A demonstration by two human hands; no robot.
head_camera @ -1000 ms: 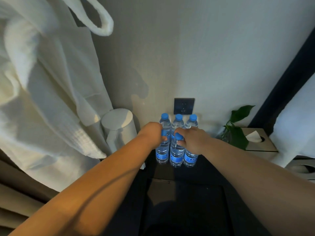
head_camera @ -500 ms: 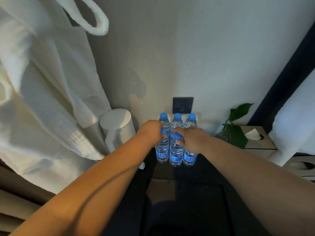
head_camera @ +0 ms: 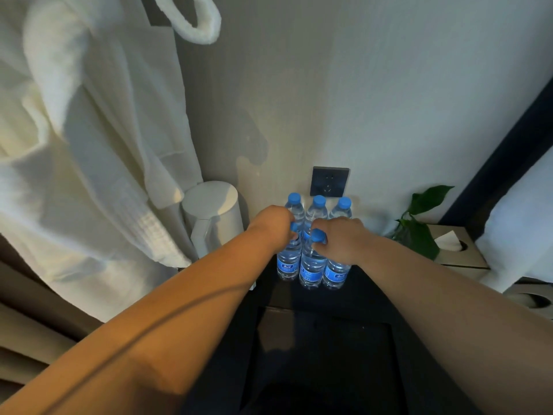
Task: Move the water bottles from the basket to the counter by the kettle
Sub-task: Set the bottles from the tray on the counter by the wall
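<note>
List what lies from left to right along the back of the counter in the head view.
Hanging bathrobe → kettle → water bottles, front ones gripped at the tops by the left hand and right hand → plant → tissue box. The wall socket sits above the bottles, so it is left out.

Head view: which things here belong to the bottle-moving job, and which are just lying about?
Job: clear blue-capped plastic water bottles; white cylindrical kettle; dark counter.
Lying about: white towelling bathrobe; dark wall socket; green leafy plant; tan tissue box.
</note>
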